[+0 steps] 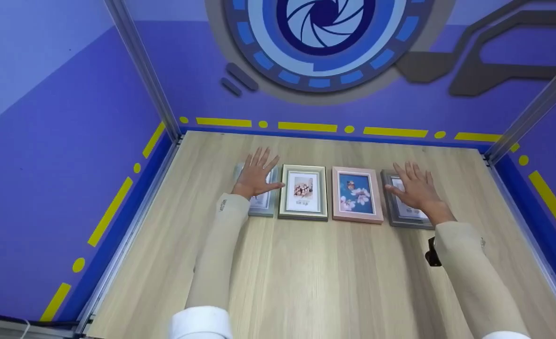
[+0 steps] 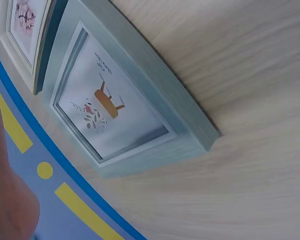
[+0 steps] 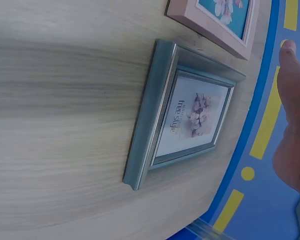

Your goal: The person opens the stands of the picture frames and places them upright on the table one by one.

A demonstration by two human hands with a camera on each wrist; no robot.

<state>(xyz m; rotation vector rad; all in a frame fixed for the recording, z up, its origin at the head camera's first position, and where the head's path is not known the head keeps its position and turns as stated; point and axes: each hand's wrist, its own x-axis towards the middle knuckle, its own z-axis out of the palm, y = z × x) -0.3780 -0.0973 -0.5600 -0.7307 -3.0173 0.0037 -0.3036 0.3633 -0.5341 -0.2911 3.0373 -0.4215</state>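
Side by side on the wooden table lie a blue-grey picture frame, a gold picture frame, a pink picture frame and a dark grey picture frame. My left hand, fingers spread, is over the blue-grey frame and hides much of it in the head view. Over the dark grey frame my right hand is spread the same way, covering its upper right part. Neither hand holds anything. The left wrist view shows the blue-grey frame's chair-and-flowers print; the right wrist view shows a flower print.
The wooden table runs up to a blue back wall with yellow dashes. Blue side walls with metal posts bound it left and right. A small black object shows at the right wrist.
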